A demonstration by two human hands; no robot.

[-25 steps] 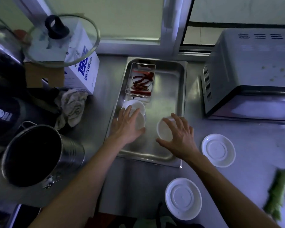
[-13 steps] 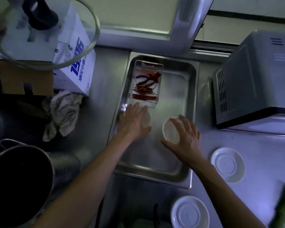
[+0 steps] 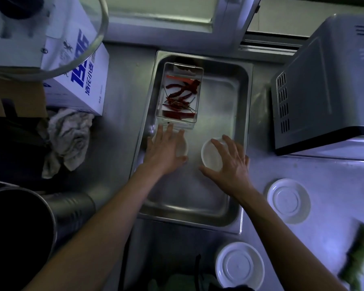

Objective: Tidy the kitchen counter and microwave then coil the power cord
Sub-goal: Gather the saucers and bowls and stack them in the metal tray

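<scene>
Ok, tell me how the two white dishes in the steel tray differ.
The left dish lies mostly hidden under the left hand; the right dish shows most of its round face, with the right hand covering only its right side. The left dish sits nearer the chilli box. Both are white, round, inside the tray.

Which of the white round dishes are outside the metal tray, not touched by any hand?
Two: the dish right of the tray, before the microwave, and the dish at the counter's near edge. The others lie in the tray under the hands.

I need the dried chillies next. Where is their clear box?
In the head view the clear box sits in the steel tray's far left corner, just beyond the left hand.
</scene>
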